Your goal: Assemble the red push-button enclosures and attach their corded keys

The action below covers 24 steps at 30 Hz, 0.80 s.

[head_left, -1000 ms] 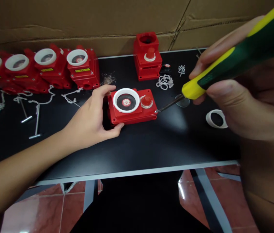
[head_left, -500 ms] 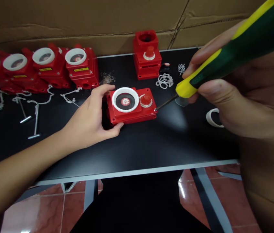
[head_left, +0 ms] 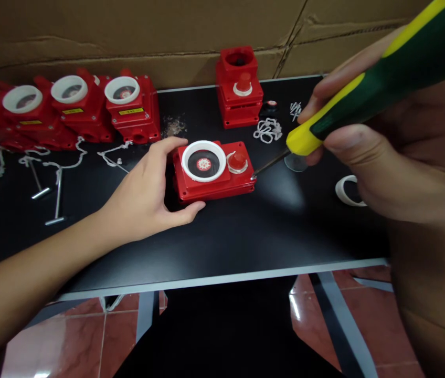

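A red alarm call-point box [head_left: 216,188] lies on the black table, with a white ring around a dark disc on its face and a red dome lamp [head_left: 238,160] beside the ring. My left hand [head_left: 149,194] grips the box's left end, thumb along the near side and fingers at the far side. In my right hand [head_left: 388,152] is a green and yellow screwdriver [head_left: 332,113], its shaft slanting down to the left. The screwdriver's tip meets a screw [head_left: 253,177] at the box's near right corner.
Several similar red boxes [head_left: 131,123] stand at the back left, with cords and small metal hammers [head_left: 57,197]. Another red box [head_left: 240,100] stands behind mine, near a white cord [head_left: 267,130] and loose screws [head_left: 295,110]. To the right lie a clear disc [head_left: 295,163] and a white ring [head_left: 342,191].
My right hand and the screwdriver have shifted slightly left, then stayed almost still. The tip remains at the box's corner. My left hand keeps its hold on the box.
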### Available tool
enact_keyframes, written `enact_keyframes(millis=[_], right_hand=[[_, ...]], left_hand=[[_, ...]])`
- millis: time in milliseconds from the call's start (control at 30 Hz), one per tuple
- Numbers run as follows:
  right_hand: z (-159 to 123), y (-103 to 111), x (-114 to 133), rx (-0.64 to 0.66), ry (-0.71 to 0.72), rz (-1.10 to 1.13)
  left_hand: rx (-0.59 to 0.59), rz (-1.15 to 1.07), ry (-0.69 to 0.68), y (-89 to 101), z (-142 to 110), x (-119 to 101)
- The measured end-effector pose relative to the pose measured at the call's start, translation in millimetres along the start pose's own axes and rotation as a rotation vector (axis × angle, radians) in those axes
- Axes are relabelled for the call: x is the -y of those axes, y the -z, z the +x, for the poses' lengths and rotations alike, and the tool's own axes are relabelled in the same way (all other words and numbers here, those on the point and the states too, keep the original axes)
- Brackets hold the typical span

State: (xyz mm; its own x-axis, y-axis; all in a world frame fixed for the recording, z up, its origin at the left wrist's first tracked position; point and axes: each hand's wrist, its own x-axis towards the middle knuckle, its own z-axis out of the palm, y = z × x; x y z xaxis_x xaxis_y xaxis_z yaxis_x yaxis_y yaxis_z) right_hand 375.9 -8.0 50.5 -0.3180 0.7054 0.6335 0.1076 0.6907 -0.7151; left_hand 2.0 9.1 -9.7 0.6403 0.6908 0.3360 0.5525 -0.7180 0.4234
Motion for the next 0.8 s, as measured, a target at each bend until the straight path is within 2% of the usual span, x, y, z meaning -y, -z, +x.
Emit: enact_keyframes(millis=[167,333,467,667,800], right_hand=[[0.6,-1.4,-0.5,0.000,0.014,0.009],[-0.3,-4.5,2.9,-0.060,0.001,-0.011],[-0.3,-1.6,4.1,-0.014,-0.041,-0.046],[-2.3,-1.7,-1.1,-0.001,0.031,-0.070],[-3.4,-6.6,3.1,-0.119,-0.016,-0.048]], left_hand=[[0.012,-0.003,-0.029,2.7,2.3,0.4],[0.011,0.025,-0.056,3.5,5.2,0.4],[0.006,0.038,-0.078,3.3,6.0,0.2],[0.001,0.041,-0.068,3.9,6.6,-0.7],[-0.007,0.012,-0.048,4.2,6.6,-1.5]])
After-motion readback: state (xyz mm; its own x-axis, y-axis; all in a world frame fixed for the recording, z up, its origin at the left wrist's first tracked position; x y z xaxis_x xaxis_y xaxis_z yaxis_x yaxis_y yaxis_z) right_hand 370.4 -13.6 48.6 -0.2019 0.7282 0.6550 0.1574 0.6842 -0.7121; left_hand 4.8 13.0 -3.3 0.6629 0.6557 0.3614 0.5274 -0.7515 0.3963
